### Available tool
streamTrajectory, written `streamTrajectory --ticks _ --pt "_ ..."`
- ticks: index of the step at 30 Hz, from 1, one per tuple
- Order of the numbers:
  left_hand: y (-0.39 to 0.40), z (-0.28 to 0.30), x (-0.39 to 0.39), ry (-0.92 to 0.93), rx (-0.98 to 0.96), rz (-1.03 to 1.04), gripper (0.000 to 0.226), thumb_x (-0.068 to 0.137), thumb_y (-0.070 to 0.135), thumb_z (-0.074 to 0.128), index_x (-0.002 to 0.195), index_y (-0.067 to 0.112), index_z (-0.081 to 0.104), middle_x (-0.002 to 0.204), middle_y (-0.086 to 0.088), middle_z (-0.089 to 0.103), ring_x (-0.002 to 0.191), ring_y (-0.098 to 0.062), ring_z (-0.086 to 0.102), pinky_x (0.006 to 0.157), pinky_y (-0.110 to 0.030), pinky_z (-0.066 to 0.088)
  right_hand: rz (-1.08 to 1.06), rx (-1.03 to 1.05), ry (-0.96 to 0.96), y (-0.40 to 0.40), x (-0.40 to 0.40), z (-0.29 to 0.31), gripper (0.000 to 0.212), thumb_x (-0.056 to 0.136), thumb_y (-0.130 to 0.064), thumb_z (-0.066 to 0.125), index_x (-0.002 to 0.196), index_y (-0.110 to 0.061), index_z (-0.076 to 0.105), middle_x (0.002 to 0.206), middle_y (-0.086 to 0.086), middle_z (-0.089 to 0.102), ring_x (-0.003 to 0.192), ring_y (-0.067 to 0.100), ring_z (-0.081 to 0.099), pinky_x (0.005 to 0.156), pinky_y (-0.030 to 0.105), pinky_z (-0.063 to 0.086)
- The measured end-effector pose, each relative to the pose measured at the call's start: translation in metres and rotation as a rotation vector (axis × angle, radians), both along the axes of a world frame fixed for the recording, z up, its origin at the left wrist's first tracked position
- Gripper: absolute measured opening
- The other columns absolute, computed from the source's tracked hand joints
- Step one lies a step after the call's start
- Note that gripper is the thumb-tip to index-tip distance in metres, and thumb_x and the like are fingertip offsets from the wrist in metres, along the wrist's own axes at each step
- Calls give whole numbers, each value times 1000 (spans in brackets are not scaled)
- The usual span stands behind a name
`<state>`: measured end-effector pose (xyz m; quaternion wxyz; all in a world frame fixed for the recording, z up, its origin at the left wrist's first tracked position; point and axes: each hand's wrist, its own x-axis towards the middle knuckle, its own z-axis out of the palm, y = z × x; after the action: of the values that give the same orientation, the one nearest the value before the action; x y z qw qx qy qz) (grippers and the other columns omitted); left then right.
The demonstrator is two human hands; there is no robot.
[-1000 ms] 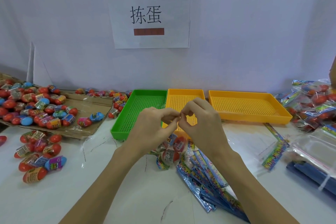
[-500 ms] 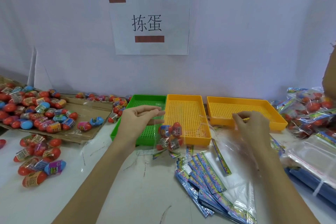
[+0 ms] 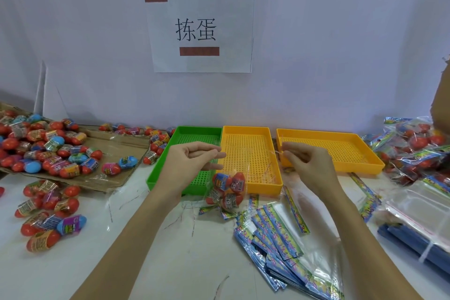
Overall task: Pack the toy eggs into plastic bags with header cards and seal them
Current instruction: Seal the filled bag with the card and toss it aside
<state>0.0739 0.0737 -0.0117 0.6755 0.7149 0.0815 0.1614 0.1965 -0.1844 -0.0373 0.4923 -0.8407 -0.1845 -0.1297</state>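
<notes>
Between pinched fingertips: left hand and right hand each grip a top corner of one clear plastic bag, stretched over the middle yellow tray, toy eggs sagging at its lower left above the table. Alongside: green tray, second yellow tray, header cards, loose eggs on cardboard, packed bags far right.

- Bag: clear thin plastic film, glossy, creased.
- Toy eggs: shiny plastic, printed shrink labels.
- Trays: perforated matt plastic.
- Cardboard sheet: brown, rough.
- Table: smooth, white, slightly glossy.
- Wall sign: matt paper.
</notes>
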Motion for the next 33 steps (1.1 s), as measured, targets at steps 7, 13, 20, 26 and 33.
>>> streamTrajectory --ticks 7,13,20,26,33 --pt "0 0 0 -9 18 -15 11 95 8 71 104 7 78 95 -7 81 83 -28 80 76 -26 63 -162 -115 -42 -10 9 -7 15 96 -11 70 107 -8 81 117 7 72 101 19 68 77 5 40" --pt "-1 0 -1 -9 15 -18 11 95 8 72 104 6 78 95 -8 81 83 -30 79 81 -29 64 -143 179 -72 -13 8 -3 17 98 -20 69 109 -26 80 60 -1 47 55 14 34 56 31 32" --pt "-1 1 -1 -14 14 -29 11 95 9 72 104 7 78 96 -7 81 83 -29 80 79 -27 63 209 372 266 1 -10 11 24 105 -18 58 120 -13 75 104 -2 80 98 15 76 85 31 63" --pt "-2 2 -2 -16 -7 -24 11 94 9 73 104 7 79 95 -8 81 82 -29 80 76 -24 62 156 -20 70 19 -24 16 21 102 -20 62 116 -16 78 138 -3 64 129 15 60 106 36 50" --pt "-2 2 -2 -16 -9 -15 10 93 9 74 102 8 79 93 -9 81 81 -29 80 75 -23 61 10 -293 -151 24 -29 18 28 103 -21 61 127 -11 71 120 5 75 132 26 60 115 36 40"
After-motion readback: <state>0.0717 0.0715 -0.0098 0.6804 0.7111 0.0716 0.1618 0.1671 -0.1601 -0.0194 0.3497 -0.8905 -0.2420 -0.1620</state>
